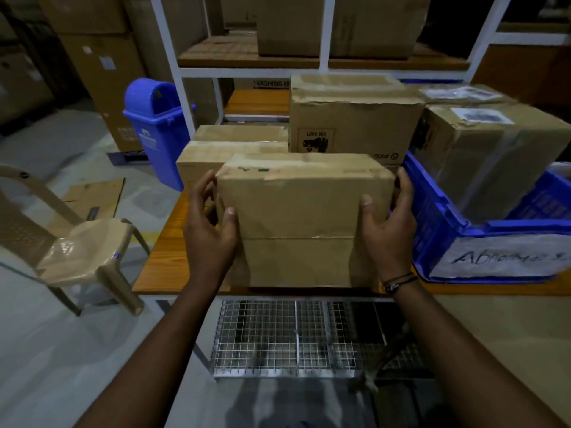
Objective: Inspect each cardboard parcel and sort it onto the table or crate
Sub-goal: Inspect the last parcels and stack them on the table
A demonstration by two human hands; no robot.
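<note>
A taped cardboard parcel [301, 217] stands at the front of the wooden table [160, 257]. My left hand [210, 227] grips its left side, thumb on the front face. My right hand [389, 223] grips its right side, thumb on the front and fingers round the far edge. Behind it on the table are two low parcels [228, 149] and a taller parcel [349, 118] with a printed warning label. A blue crate [438, 223] with a handwritten paper label sits on the table's right end and holds a large parcel [494, 149].
A blue plastic bin [154, 125] stands left of the table. A beige plastic chair [77, 242] is at the near left, flattened cardboard [92, 199] behind it. A wire mesh rack [293, 335] sits under the table. White shelving [324, 60] with boxes rises behind.
</note>
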